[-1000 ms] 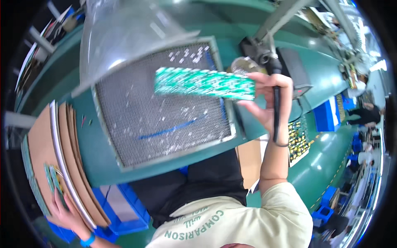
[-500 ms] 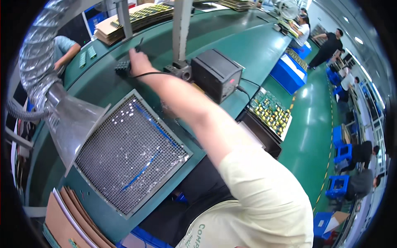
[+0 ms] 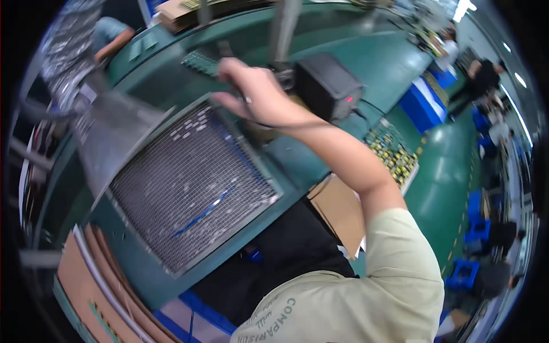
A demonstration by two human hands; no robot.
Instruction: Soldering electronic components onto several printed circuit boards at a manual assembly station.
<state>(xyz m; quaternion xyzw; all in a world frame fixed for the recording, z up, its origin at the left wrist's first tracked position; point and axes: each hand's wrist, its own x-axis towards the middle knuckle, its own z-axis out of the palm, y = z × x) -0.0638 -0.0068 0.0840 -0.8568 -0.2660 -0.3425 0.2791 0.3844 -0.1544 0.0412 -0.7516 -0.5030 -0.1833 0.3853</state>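
My right hand (image 3: 251, 86), blurred by motion, reaches over the far corner of a metal grid mat (image 3: 171, 188). A slim dark tool (image 3: 225, 49), possibly a soldering iron, sticks out beyond its fingers. A thin dark cord (image 3: 297, 124) runs from the hand along the wrist. The thumb stands apart from the bent forefinger. Just left of the fingertips, a small green circuit board (image 3: 200, 62) lies on the dark belt surface; I cannot see any finger touching it. Small white bits and two blue strips are on the mat. My left hand is out of view.
A fume hood (image 3: 123, 137) on a ribbed silver duct hangs over the mat's left side. A black box (image 3: 327, 86) with a red display stands right of my hand. Cardboard sheets (image 3: 86, 280) lean at the lower left. A co-worker's arm (image 3: 114, 46) rests at the far left.
My right hand has drawn back from beside the green board toward me, over the mat's far corner. The board stays on the belt. The whole view has shifted.
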